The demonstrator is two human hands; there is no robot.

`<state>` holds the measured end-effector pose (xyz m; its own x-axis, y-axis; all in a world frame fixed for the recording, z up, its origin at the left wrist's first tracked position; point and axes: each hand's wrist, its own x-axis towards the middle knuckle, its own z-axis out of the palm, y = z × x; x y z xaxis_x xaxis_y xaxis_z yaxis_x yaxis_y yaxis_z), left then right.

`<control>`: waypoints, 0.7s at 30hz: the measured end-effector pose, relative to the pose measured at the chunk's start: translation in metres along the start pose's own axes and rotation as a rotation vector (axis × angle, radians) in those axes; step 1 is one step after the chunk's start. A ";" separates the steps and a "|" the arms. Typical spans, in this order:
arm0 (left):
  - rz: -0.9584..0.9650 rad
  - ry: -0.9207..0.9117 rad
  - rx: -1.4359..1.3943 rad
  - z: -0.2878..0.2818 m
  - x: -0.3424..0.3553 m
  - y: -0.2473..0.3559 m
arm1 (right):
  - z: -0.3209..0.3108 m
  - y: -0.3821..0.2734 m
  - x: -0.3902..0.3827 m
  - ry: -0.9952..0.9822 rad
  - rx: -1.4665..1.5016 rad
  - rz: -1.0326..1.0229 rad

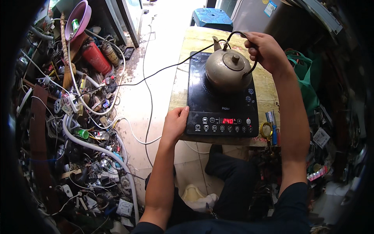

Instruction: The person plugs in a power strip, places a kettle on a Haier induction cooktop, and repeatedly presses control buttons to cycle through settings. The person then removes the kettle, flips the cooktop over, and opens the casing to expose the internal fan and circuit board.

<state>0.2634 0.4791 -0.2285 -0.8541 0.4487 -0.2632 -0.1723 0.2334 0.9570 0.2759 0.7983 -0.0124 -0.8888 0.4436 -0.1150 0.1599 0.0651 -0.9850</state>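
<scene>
A dull metal kettle (230, 70) with a knobbed lid stands on the far part of a black induction cooktop (210, 106), tilted or level I cannot tell. My right hand (265, 50) is wrapped round the kettle's dark arched handle. Its spout points to the far left. At the cooktop's near left edge, my left hand (175, 121) grips the side with the thumb along the rim; the other fingers are mostly hidden. Red digits glow on the cooktop's control panel (224, 124), and a black power cord (163, 69) runs off to the left.
The cooktop rests on a small wooden table (269, 91). A magnifying glass (266, 130) and a blue-handled screwdriver (274, 134) lie at its near right corner. A blue stool (212, 18) stands beyond. Scrap, hoses and a red cylinder (96, 57) crowd the left floor.
</scene>
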 end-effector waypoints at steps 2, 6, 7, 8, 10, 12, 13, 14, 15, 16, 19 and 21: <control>-0.011 -0.002 -0.019 0.001 0.002 -0.001 | 0.014 -0.009 0.002 -0.067 -0.123 0.032; 0.020 0.003 0.045 0.002 0.006 -0.008 | 0.032 -0.015 -0.003 -0.083 -0.348 -0.009; 0.026 0.006 0.050 0.001 0.006 -0.008 | 0.033 -0.016 -0.004 -0.088 -0.396 -0.019; 0.030 0.010 0.055 0.000 0.005 -0.008 | 0.036 -0.019 -0.008 -0.096 -0.409 -0.032; 0.030 0.007 0.060 -0.001 0.006 -0.009 | 0.035 -0.016 -0.009 -0.102 -0.437 -0.039; 0.040 0.012 0.061 0.001 0.007 -0.010 | 0.035 -0.015 -0.011 -0.108 -0.473 -0.064; 0.050 0.020 0.063 0.002 0.006 -0.010 | 0.034 -0.014 -0.013 -0.111 -0.489 -0.085; 0.059 0.026 0.067 0.003 0.006 -0.009 | 0.034 -0.013 -0.014 -0.113 -0.506 -0.105; 0.053 0.022 0.081 0.002 0.006 -0.009 | 0.032 -0.011 -0.013 -0.119 -0.520 -0.138; 0.046 0.015 0.099 0.002 0.005 -0.007 | 0.030 -0.007 -0.012 -0.124 -0.531 -0.169; 0.007 0.019 0.101 -0.002 0.002 0.002 | 0.025 -0.005 -0.008 -0.177 -0.503 -0.194; -0.021 -0.018 0.036 0.000 0.007 -0.006 | 0.021 -0.005 -0.007 -0.188 -0.542 -0.260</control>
<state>0.2584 0.4813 -0.2360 -0.8414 0.4586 -0.2860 -0.1724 0.2738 0.9462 0.2723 0.7761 -0.0098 -0.9803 0.1908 0.0501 0.0796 0.6151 -0.7845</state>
